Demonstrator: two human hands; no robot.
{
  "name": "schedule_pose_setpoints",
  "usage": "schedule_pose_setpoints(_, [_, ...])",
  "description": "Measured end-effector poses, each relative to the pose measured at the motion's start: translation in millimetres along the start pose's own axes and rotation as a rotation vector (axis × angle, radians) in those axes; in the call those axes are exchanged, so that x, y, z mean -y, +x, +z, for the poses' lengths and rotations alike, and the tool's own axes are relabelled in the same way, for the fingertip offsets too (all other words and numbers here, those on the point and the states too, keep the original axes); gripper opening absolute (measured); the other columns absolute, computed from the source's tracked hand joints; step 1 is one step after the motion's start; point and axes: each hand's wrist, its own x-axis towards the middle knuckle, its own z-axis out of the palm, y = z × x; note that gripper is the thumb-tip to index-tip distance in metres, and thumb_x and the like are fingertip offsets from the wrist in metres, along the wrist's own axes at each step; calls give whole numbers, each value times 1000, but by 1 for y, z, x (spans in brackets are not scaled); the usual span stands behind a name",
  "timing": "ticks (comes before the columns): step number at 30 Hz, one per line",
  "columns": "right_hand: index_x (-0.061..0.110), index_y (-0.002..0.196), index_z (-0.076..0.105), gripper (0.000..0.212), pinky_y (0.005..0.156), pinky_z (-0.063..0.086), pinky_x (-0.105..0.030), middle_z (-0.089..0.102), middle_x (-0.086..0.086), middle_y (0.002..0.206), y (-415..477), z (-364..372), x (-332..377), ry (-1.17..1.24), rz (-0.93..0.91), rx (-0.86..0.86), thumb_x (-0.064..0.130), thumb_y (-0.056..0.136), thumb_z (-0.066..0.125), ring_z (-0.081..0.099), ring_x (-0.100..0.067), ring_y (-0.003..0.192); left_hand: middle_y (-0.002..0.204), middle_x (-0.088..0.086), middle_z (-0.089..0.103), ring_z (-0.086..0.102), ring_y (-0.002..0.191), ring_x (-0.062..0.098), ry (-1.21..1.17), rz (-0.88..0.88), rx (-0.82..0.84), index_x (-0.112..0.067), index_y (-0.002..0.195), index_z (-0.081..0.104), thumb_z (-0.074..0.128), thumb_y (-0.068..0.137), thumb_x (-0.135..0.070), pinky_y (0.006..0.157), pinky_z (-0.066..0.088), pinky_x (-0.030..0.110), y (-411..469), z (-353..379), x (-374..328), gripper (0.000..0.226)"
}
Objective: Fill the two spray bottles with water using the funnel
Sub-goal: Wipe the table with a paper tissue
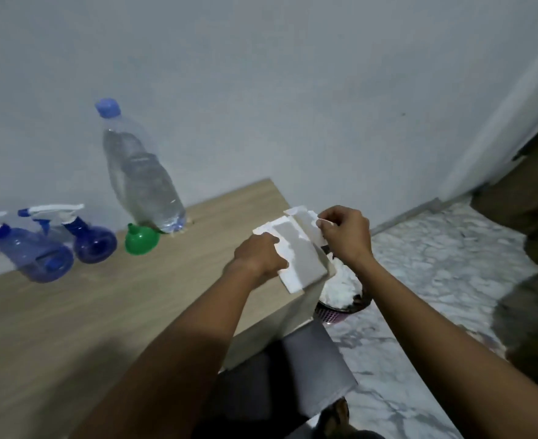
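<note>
Two blue spray bottles with white trigger heads stand at the left of the wooden table [71, 312]: one [33, 251] nearest the edge of the view, the other [90, 236] to its right. A green funnel [141, 239] lies mouth down beside a tall clear water bottle [141, 175] with a blue cap. At the table's right corner both hands hold a white folded tissue [296, 251]. My left hand [258, 255] grips its left edge. My right hand [343, 236] pinches its upper right part.
A pale wall rises behind the table. Below the table's right corner a dark bin [340, 296] holds crumpled white paper. The floor [419, 264] is grey-white marble. Brown furniture [530, 191] stands at the far right. My knee in grey cloth shows under the table edge.
</note>
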Motion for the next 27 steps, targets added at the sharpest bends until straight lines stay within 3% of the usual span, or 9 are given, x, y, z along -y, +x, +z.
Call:
schedule_pose_setpoints(3, [20,110,78,23,79,59,-31,76,2,101,30,-34,-34,-13,29,-14,16,92,65,71,-14,79,158,-1,41,38,144,25,16,47,28,-28,153,38,73,84,-47,111,41,39,40,21,-47,79])
schedule_pose_setpoints(7, [16,109,79,23,60,47,-11,76,-1,110,69,-61,-77,-89,52,34,14,94,61,67,-5,64,165,5,24,16,152,34,133,47,17,-30,156,30,72,82,-52,121,22,55,81,45,-86,88])
schedule_pose_setpoints(10, [14,105,79,24,64,61,-30,77,-7,104,93,-66,-104,-117,87,94,10,93,59,68,-15,59,168,8,11,4,155,35,241,0,10,-27,159,23,72,76,-63,121,11,61,99,57,-94,102])
schedule_pose_setpoints(12, [12,103,79,26,75,63,-43,77,-9,101,108,-64,-121,-132,108,129,8,91,57,72,-23,73,168,10,9,4,155,34,291,-44,26,-21,159,21,74,71,-69,120,8,63,106,63,-93,113])
schedule_pose_setpoints(15, [11,102,79,27,81,61,-40,77,-8,98,127,-53,-151,-199,140,175,6,91,55,72,-27,88,169,10,6,4,155,31,320,-86,55,-16,158,18,73,70,-70,119,5,65,109,70,-90,117])
schedule_pose_setpoints(18, [13,102,79,27,76,54,-29,77,-11,97,145,-39,-178,-291,187,199,5,92,55,69,-27,88,168,10,11,9,155,30,371,-102,45,-16,157,22,75,70,-70,119,6,65,112,71,-93,115])
schedule_pose_setpoints(21, [13,110,77,32,82,54,-30,75,-12,110,162,-24,-207,-349,237,218,3,90,54,69,-32,101,163,11,25,22,150,31,432,-142,46,-14,150,35,79,66,-69,119,4,64,121,72,-101,110])
schedule_pose_setpoints(25, [18,126,70,43,86,52,-32,72,-8,121,165,-10,-235,-448,247,349,7,84,62,66,-30,109,144,12,51,40,139,33,487,-190,13,-10,133,53,80,76,-49,121,4,62,130,73,-112,74])
schedule_pose_setpoints(27, [20,131,66,47,87,54,-35,70,-7,126,158,-6,-241,-465,270,393,13,85,67,66,-27,109,142,12,52,41,138,33,522,-199,22,-10,132,53,83,70,-55,120,2,63,130,72,-116,82])
